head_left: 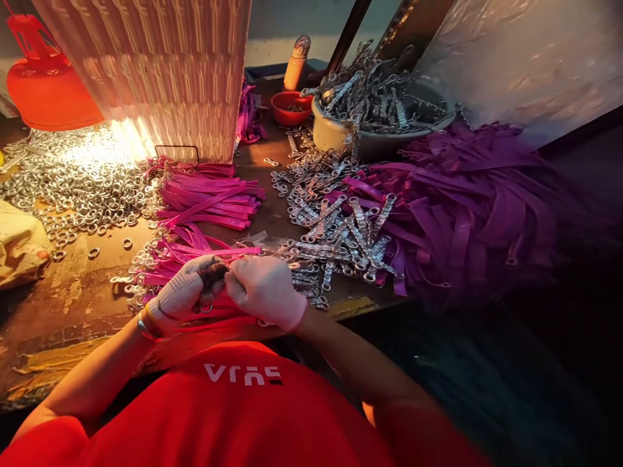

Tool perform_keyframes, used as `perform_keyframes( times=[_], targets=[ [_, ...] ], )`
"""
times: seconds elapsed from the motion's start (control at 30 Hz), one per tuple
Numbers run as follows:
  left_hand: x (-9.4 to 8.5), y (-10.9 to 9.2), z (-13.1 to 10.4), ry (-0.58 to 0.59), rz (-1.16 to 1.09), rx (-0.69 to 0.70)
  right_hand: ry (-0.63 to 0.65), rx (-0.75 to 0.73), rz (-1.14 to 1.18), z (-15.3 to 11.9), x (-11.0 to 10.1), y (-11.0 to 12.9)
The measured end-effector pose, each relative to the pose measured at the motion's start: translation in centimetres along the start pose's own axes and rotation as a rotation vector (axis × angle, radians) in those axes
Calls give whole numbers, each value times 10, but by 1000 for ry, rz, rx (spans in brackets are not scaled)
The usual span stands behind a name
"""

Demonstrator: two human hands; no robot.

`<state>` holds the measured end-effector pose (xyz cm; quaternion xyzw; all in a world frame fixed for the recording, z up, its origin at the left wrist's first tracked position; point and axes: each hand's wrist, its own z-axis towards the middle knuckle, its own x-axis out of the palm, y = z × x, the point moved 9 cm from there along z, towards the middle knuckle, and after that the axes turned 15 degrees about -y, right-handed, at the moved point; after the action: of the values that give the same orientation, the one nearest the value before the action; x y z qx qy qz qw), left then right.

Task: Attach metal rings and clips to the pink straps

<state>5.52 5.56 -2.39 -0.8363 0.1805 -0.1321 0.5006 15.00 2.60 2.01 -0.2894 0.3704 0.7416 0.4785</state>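
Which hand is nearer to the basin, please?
Right. The right hand is on the near side of the basin, to its left; the left hand is farther left.

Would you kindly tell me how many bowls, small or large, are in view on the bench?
2: a small red bowl towards the back, and a large pale bowl beside it, heaped with metal pieces. Others may be hidden.
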Motion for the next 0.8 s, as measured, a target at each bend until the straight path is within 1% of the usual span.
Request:
perform_keyframes(
  times=[0.07,0.1,0.13,0.2,0.23,0.27,0.3,0.33,0.4,0.43,0.47,0.5,0.53,0.6,0.63,0.67,0.7,0.77,0.8],
  targets=[
    [2,-5,16,2,-16,-13,-40,106,4,-3,3,-12],
    [4,-11,28,22,37,27,-52,167,9,-5,5,-21],
    [5,-22,44,29,135,113,-68,227,10,-7,6,-30],
    [7,-55,86,-15,435,379,-124,309,16,-9,3,-44],
    [4,-77,110,-120,584,545,-154,319,34,-9,2,-48],
    [4,-97,133,-223,712,667,-176,311,59,-9,1,-48],
    [4,-113,156,-325,837,750,-184,290,86,-9,1,-47],
    [5,-122,180,-393,973,752,-178,266,105,-9,3,-44],
    [13,-130,219,-428,1119,708,-154,239,107,-11,7,-38],
    [17,-131,232,-423,1148,688,-152,236,99,-12,9,-36],
    [21,-131,238,-415,1150,684,-155,232,99,-12,10,-35],
    [25,-131,239,-414,1141,696,-160,228,112,-13,10,-35],
    [26,-131,235,-424,1140,714,-163,227,136,-12,10,-36],
    [22,-131,214,-445,1067,749,-162,261,199,-10,7,-44],
    [17,-130,200,-430,977,738,-166,298,238,-7,5,-51],
    [12,-126,184,-381,856,694,-177,340,279,-4,2,-59],
    [7,-119,167,-306,706,619,-197,373,317,0,-2,-66],
    [5,-98,129,-108,443,399,-231,392,380,10,-8,-73],
    [2,-89,109,-62,355,315,-227,378,402,16,-9,-72]
  ],
)
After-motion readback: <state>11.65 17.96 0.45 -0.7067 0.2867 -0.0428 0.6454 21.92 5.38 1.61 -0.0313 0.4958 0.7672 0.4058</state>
